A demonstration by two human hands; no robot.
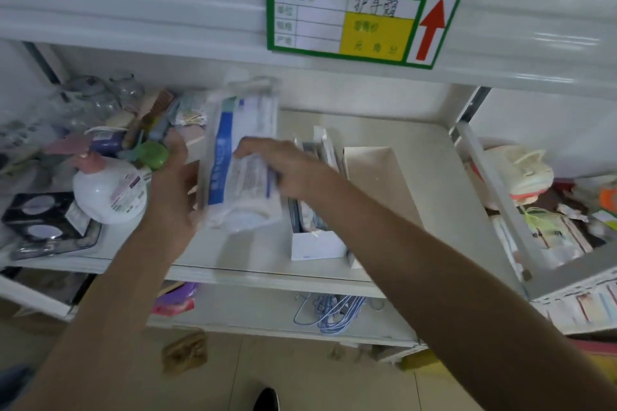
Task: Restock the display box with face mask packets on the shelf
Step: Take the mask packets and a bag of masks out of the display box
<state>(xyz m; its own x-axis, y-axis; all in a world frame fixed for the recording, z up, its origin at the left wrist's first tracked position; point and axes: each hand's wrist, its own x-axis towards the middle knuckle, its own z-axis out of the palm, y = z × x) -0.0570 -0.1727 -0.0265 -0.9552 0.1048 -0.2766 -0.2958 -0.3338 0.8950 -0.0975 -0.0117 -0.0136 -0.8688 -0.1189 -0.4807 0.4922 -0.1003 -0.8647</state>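
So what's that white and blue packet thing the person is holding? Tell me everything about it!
The bundle of mask packets is white, wrapped in clear, crinkly plastic, with a blue stripe running down its left side and small print too blurry to read. It is held above the shelf, tilted, just left of the open display box. The left hand grips its left edge, and the right hand presses on its front.

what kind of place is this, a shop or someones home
Most likely a small shop. A green price label is clipped to the shelf edge, mixed toiletries such as a pump bottle crowd the shelf, and both hands hold a stack of mask packets beside a display box.
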